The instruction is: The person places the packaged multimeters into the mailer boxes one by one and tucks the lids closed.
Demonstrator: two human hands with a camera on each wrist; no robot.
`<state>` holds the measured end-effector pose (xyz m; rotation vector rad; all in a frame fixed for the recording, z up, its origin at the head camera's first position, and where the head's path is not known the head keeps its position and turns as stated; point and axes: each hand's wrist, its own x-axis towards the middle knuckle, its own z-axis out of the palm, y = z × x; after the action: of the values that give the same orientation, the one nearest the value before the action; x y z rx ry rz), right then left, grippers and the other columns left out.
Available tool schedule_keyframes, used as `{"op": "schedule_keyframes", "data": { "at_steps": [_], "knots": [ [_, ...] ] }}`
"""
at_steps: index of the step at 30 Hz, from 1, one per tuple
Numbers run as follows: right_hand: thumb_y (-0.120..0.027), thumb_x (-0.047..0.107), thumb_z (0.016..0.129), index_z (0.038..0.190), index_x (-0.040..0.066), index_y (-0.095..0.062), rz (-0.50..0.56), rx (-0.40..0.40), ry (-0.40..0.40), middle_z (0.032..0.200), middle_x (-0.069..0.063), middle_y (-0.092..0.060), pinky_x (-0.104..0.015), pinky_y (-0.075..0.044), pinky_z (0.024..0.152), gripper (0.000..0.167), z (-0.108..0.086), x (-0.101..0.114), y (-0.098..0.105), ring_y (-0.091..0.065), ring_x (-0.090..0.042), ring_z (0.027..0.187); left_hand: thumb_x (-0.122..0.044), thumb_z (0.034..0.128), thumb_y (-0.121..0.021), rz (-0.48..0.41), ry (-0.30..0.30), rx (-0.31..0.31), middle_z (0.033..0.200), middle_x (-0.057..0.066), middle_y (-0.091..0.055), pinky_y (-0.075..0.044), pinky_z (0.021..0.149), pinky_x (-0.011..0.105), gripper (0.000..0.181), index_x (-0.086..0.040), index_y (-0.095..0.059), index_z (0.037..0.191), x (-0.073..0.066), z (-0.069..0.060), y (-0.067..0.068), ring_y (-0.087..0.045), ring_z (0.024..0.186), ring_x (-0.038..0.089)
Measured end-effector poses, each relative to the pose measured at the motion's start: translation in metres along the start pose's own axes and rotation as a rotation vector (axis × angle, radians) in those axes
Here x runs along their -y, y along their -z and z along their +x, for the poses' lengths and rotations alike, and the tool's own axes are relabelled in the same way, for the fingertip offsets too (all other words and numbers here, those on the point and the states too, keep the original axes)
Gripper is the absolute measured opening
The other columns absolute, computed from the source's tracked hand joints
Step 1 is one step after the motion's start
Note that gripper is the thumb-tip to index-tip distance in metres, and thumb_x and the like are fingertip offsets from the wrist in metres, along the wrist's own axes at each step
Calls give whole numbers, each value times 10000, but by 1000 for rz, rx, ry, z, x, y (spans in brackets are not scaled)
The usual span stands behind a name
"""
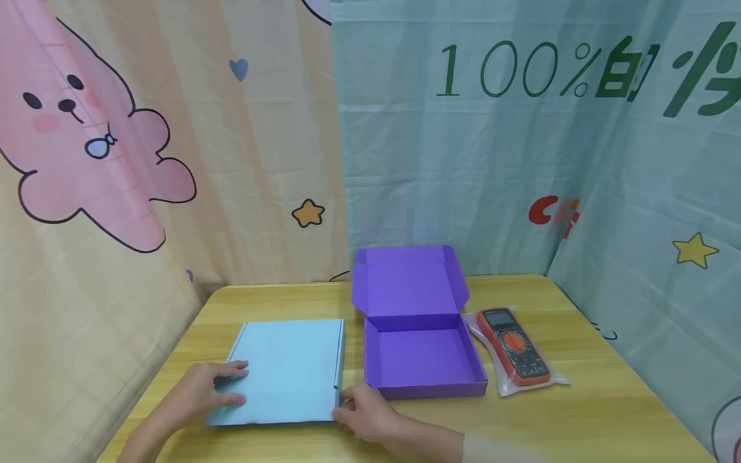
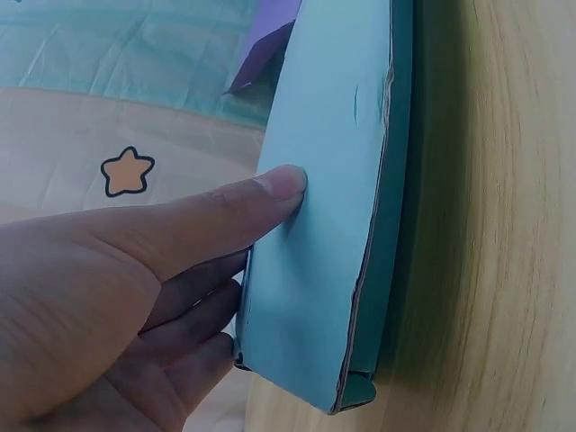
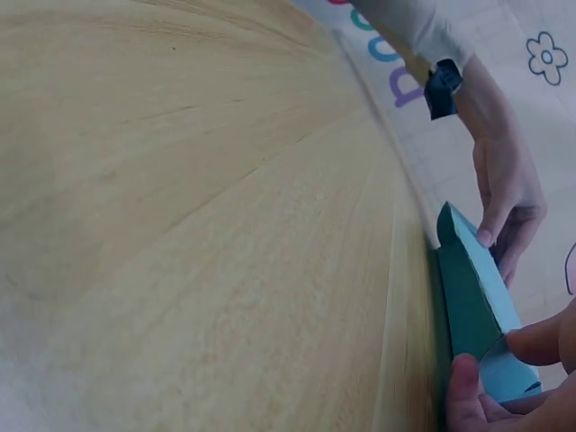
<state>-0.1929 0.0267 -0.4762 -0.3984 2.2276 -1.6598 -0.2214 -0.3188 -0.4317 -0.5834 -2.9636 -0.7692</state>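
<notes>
A flat light-blue cardboard box (image 1: pixel 286 363) lies on the table with its lid down. My left hand (image 1: pixel 199 389) rests on its left front part. In the left wrist view the thumb (image 2: pixel 283 184) lies straight on the lid, while the other fingers are partly hidden behind the box's side. At the right front corner my right hand (image 1: pixel 370 413) pinches the box's edge between thumb and fingers. The right wrist view shows the thumb (image 3: pixel 533 344) on top and a finger (image 3: pixel 463 382) against the front side.
Right of the blue box stands a purple box (image 1: pixel 425 389) with its lid raised. Beyond it lies an orange-and-black multimeter (image 1: pixel 515 347) in a clear plastic bag. The wooden table (image 1: pixel 602 399) meets printed curtains (image 1: pixel 440 167) at the back and sides.
</notes>
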Motion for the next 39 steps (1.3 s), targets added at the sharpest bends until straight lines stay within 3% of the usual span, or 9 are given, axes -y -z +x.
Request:
{"op": "schedule_keyframes", "data": {
  "at_steps": [7,12,17,21,26,33,36,39],
  "knots": [
    [-691,79,994,1261,-192,-607,44,-27,-48,755,-82,-691,-275,-456,505,390,1,0,-1,-622,-171,694,-334,760,-923,-14,-16,16,1275,69,-715,-529,959,544,520,-23,-786,1154,-1,2,5,-604,1232,436],
    [-693,71,987,1184,-170,-660,46,-30,-68,788,-82,-698,-358,-579,667,312,2,4,-1,-653,-191,739,-308,755,-929,-59,21,28,1292,88,-704,-496,982,579,529,-12,-779,1167,-2,2,6,-583,1252,455],
    [-686,55,985,1138,-156,-688,53,-26,-69,788,-88,-706,-375,-594,754,260,2,5,-1,-655,-180,746,-318,759,-927,-56,14,36,1294,89,-704,-513,969,564,527,-14,-780,1165,-1,2,7,-589,1245,450],
    [-677,37,984,1117,-160,-692,68,-29,-69,811,-96,-716,-362,-605,747,238,2,5,-3,-667,-179,749,-327,764,-923,-43,6,41,1295,78,-704,-534,954,532,518,-22,-784,1159,-1,2,8,-595,1243,438],
    [-684,41,976,1125,-163,-686,57,-35,-65,813,-93,-719,-356,-606,726,253,2,5,-2,-678,-194,743,-312,757,-929,-58,24,39,1296,79,-704,-508,972,571,513,-23,-786,1156,-2,3,7,-588,1248,446],
    [-700,58,964,1217,-196,-629,-26,-40,-18,776,-62,-705,-279,-498,492,365,2,2,0,-656,-197,699,-282,744,-939,-59,54,13,1295,97,-702,-491,989,582,527,-1,-778,1160,-3,2,4,-578,1253,464],
    [-708,66,965,1210,-199,-630,-54,-29,1,742,-32,-690,-243,-457,450,369,0,1,0,-606,-156,590,-283,745,-940,-71,58,11,1299,104,-699,-491,990,578,540,7,-773,1169,-3,0,2,-570,1259,472],
    [-717,104,968,1011,-129,-703,-175,1,52,657,18,-635,-217,-395,434,237,0,2,3,-488,-86,483,-308,756,-931,-65,30,2,1299,103,-700,-526,975,521,540,-7,-773,1176,-1,-2,1,-578,1253,461]
  ]
}}
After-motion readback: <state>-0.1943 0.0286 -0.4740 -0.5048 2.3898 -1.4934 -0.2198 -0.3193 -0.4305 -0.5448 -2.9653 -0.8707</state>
